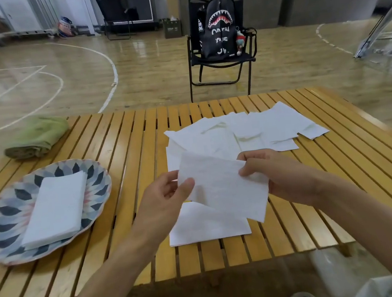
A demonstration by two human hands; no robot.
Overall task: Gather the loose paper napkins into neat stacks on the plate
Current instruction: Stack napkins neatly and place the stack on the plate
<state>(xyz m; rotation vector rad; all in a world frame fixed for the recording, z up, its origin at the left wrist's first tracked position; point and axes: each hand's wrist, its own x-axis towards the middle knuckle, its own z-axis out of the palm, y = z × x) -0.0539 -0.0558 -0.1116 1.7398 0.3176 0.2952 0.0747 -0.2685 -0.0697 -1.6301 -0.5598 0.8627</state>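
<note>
right now both hands hold one thin white paper napkin (222,189) above the slatted orange wooden tabletop (127,142), near the middle of the view. the left hand (164,201) pinches the napkin's left edge between thumb and fingers; the right hand (269,173) pinches its right edge, fingers curled round the paper. under the held sheet, at about 6 o'clock from it, lies a small flat stack of white napkins (207,226) on the tabletop. at 12 to 2 o'clock from the hands a loose spread of white napkins (244,130) overlaps untidily. at 9 o'clock sits the round plate with a blue and pink petal pattern (4,221), already carrying a squared stack of folded white napkins (57,209).

the napkin looks very light, limp and easily creased or torn; it sags between the two grips. i judge it best taken at opposite edges or corners with a gentle pinch, kept flat, and laid down rather than dropped, since a draught or quick move could flip it. a whole stack would want fingers slid underneath with the thumb on top.

a rolled green cloth (38,138) rests at 10 o'clock near the far edge.
</note>
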